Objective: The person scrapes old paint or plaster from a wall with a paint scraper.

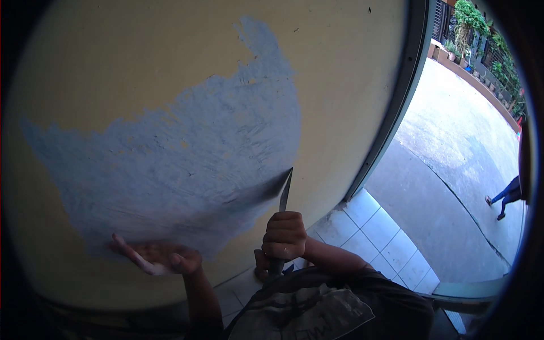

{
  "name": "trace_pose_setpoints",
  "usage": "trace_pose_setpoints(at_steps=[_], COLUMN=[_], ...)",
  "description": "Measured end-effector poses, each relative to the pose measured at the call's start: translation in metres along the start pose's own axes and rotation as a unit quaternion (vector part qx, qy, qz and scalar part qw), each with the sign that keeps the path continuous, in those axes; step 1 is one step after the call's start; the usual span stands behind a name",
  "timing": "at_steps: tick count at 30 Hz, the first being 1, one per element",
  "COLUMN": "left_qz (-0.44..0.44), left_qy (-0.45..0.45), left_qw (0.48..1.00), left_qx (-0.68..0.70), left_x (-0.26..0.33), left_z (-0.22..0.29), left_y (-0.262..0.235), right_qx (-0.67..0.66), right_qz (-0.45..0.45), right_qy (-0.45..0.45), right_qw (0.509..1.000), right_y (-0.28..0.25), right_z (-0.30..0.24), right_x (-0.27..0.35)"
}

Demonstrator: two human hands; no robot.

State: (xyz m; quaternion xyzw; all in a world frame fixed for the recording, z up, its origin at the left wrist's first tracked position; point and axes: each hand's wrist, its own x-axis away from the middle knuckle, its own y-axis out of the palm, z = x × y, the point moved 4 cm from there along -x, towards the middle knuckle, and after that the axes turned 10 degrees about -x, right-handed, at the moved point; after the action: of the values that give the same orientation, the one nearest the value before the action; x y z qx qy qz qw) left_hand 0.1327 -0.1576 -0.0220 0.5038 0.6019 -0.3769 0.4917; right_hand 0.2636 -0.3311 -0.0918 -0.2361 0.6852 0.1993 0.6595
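My right hand [284,235] is wrapped in a fist around the dark handle of a knife [285,194]. Its narrow metal blade points up, the tip close to the lower right border of a bare patch on the wall; whether it touches is unclear. Ragged edges surround this pale grey patch [187,153], which is covered in scratch marks, with cream-yellow paint around it. Lower left, my left hand [156,256] is open, palm turned up and fingers stretched out. It holds nothing and is near the patch's lower edge. Pale dust shows along its side.
The cream-yellow wall [141,56] ends at a dark door frame [391,107] on the right. White floor tiles [379,229] lie below it. Outside is a concrete yard [453,124] with potted plants [470,34] and a person's legs [504,197] at the far right.
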Motion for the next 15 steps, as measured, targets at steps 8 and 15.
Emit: trace_pose_setpoints(at_steps=[8, 15], left_qz=[-0.017, 0.044], left_qy=[0.004, -0.029], left_qw=[0.991, 0.995], left_qx=[-0.132, -0.083], left_x=[0.001, 0.007], left_z=[-0.005, -0.004], left_y=[0.002, 0.014], right_qx=[-0.001, -0.021], right_qz=[0.018, 0.055], right_qy=[0.063, 0.039], right_qw=[0.998, 0.997], right_y=[-0.003, -0.009], right_z=[0.005, 0.009], right_x=[-0.01, 0.0])
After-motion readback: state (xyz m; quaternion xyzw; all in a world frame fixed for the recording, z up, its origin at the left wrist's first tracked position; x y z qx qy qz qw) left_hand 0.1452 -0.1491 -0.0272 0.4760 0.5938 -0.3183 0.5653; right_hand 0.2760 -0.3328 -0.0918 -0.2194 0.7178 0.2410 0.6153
